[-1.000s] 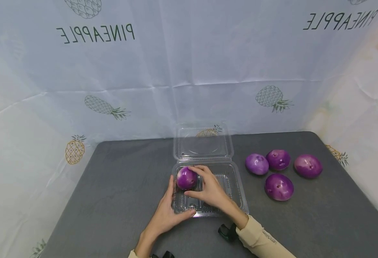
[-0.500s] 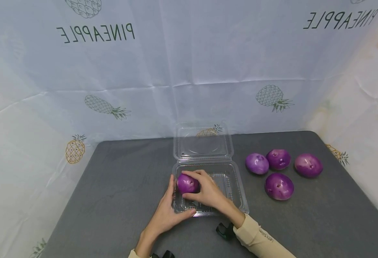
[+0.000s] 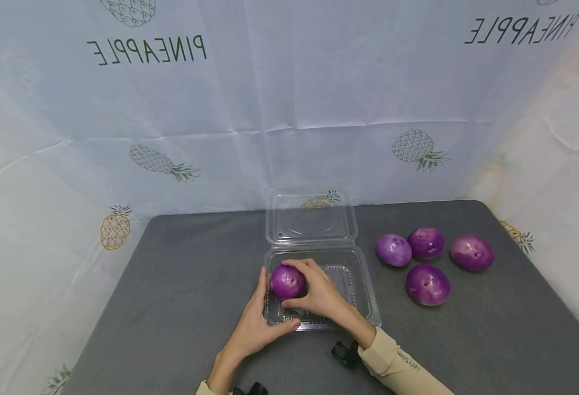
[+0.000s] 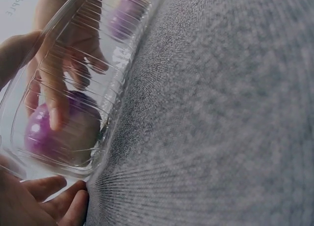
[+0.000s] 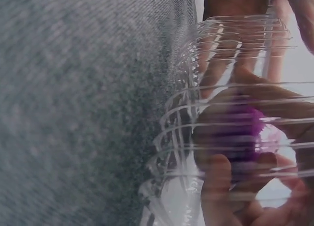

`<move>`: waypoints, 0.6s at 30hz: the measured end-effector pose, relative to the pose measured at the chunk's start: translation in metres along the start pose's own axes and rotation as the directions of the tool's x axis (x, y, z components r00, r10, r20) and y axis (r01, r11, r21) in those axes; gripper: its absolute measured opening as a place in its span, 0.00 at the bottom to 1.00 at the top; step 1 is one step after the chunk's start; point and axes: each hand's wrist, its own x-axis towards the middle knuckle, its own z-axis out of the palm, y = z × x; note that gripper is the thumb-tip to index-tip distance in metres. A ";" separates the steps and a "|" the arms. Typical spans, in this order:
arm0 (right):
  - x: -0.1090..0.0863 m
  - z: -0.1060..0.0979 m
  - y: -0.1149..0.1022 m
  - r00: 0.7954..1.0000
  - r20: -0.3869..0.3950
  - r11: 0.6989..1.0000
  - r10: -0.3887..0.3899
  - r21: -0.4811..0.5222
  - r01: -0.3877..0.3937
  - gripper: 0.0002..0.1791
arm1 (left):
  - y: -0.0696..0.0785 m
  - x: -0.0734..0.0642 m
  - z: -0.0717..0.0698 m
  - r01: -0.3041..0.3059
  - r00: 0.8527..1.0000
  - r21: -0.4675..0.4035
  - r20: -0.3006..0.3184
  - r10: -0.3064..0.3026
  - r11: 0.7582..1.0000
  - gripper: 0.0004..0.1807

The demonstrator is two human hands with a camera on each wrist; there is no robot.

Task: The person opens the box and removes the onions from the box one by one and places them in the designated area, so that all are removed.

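A clear plastic clamshell container [image 3: 365, 285] lies with its lid [image 3: 311, 219] raised. Inside its left half is a round, glossy purple vegetable [image 3: 288, 282], its exact kind unclear. My right hand [image 3: 316, 291] grips it from the right, fingers over the far side and thumb on the near side. The left hand [image 3: 254, 326] holds the container's near left corner, fingers along the left wall and thumb at the front rim. Through the clear wall in the left wrist view, a fingertip of the right hand [image 4: 56, 108] presses on the purple vegetable [image 4: 78, 137].
Several more purple vegetables sit right of the container: a paler one [image 3: 393, 250], one behind [image 3: 426, 243], one at far right [image 3: 472, 253] and one nearer [image 3: 427, 285]. The grey table [image 3: 185, 285] ends at a pineapple-printed curtain [image 3: 230, 109].
The right hand has drawn the purple vegetable slightly nearer and turned it, so its small end mark faces differently. The left hand and the other vegetables have stayed put.
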 end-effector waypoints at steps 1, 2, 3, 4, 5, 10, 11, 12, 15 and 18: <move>0.000 0.000 0.000 1.000 0.004 1.000 0.003 0.000 -0.003 0.47 | 0.000 0.000 0.000 -0.002 1.000 -0.002 0.002 0.002 1.000 0.74; 0.000 0.000 0.001 1.000 0.007 1.000 0.007 0.000 -0.007 0.48 | 0.000 0.000 0.000 -0.003 1.000 -0.004 0.001 0.003 1.000 0.74; 0.000 0.000 0.001 1.000 0.006 1.000 0.010 0.004 -0.010 0.49 | -0.001 0.000 0.000 -0.005 1.000 -0.004 0.003 0.005 1.000 0.74; 0.000 0.000 0.000 1.000 0.002 1.000 0.009 0.002 -0.009 0.50 | -0.001 0.000 0.000 -0.009 1.000 -0.003 0.004 0.009 1.000 0.74; 0.000 0.000 0.000 1.000 -0.006 1.000 0.007 0.004 -0.007 0.50 | -0.001 0.000 0.000 -0.012 1.000 -0.003 0.003 0.012 1.000 0.74; 0.000 -0.002 -0.001 0.996 -0.084 1.000 -0.010 -0.001 0.010 0.50 | -0.001 0.001 0.000 -0.015 1.000 -0.004 -0.004 0.015 1.000 0.75; 0.000 -0.003 -0.002 0.995 -0.100 1.000 -0.015 -0.007 0.015 0.49 | -0.001 0.001 0.000 -0.013 1.000 -0.005 -0.006 0.013 1.000 0.75; 0.000 -0.004 -0.002 0.994 -0.111 1.000 -0.020 -0.010 0.019 0.49 | -0.001 0.001 0.000 -0.010 1.000 -0.003 -0.007 0.010 1.000 0.75; 0.000 -0.006 -0.003 0.992 -0.125 1.000 -0.024 0.003 0.025 0.48 | -0.001 0.000 0.000 -0.004 1.000 -0.001 -0.006 0.004 1.000 0.74; -0.001 -0.010 -0.004 0.991 -0.130 0.999 -0.020 0.026 0.024 0.48 | -0.001 0.000 0.000 -0.002 1.000 -0.003 -0.010 0.002 1.000 0.74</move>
